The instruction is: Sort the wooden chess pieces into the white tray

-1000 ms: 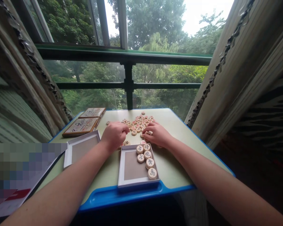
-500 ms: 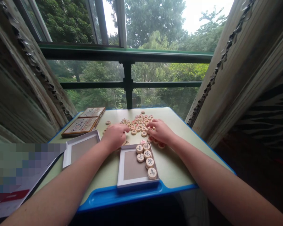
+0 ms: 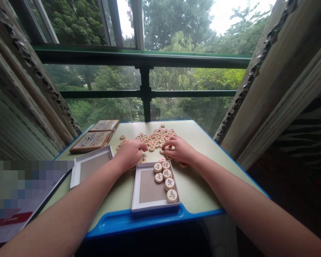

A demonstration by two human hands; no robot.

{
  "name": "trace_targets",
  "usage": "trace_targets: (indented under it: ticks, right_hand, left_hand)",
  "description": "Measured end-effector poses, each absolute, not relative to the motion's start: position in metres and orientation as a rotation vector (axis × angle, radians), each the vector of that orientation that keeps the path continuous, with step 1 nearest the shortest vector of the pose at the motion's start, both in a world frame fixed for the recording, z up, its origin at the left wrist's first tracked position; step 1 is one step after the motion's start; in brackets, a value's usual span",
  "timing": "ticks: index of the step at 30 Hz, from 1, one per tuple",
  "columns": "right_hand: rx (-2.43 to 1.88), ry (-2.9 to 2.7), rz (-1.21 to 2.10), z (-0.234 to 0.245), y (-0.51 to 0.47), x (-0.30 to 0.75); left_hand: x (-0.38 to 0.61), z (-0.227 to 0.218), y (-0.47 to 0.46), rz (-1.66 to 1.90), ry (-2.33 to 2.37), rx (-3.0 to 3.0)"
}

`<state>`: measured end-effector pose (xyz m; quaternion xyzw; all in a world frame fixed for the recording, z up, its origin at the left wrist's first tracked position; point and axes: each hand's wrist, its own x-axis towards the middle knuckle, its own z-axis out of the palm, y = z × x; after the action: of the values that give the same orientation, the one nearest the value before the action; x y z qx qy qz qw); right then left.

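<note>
Round wooden Chinese chess pieces (image 3: pixel 157 136) with red or black characters lie in a loose group on the table. My left hand (image 3: pixel 130 152) is curled at the group's left side, its index finger bent toward the right; whatever its fingers may hold is hidden. My right hand (image 3: pixel 179 149) reaches in from the right with fingers apart, the fingertips at a black-marked piece (image 3: pixel 162 151). More pieces lie partly hidden under that palm. Nearer me, a shallow white box tray (image 3: pixel 137 187) holds several black-marked pieces along its right side, such as a horse piece (image 3: pixel 172 196), some stacked.
A second white box part (image 3: pixel 75 175) lies left of my left forearm. Behind it is an open brown folding case (image 3: pixel 92 140). The pale green table (image 3: pixel 200 182) has a blue rim with a front groove (image 3: pixel 139 220). Window rails (image 3: pixel 147 93) and curtains (image 3: pixel 259 82) surround it.
My right hand has shifted slightly left, its fingertips now over the black-marked piece that stood just in front of them. My left hand stays nearly still. The view has tilted a little.
</note>
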<state>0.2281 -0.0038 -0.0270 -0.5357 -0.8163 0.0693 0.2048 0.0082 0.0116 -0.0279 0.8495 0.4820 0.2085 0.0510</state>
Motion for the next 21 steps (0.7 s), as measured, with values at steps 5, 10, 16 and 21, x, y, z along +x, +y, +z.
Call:
trace_targets:
  ticks: [5,10,16,21]
  right_hand:
    - [-1.49,-2.267,0.216,-0.027,-0.003,0.228]
    - [-1.495,-2.259,0.221,-0.027,-0.003,0.229]
    - [-1.505,-2.221,0.18,-0.029,-0.003,0.23]
    - [-1.558,-2.204,0.109,-0.031,-0.001,0.231]
  left_hand:
    - [0.007,-0.026,0.013,0.504,1.526,2.493]
    - [0.005,-0.015,0.009,0.344,1.426,2.48]
    - [0.003,-0.013,0.007,0.297,1.43,2.455]
    - [0.008,-0.027,0.011,0.497,1.434,2.56]
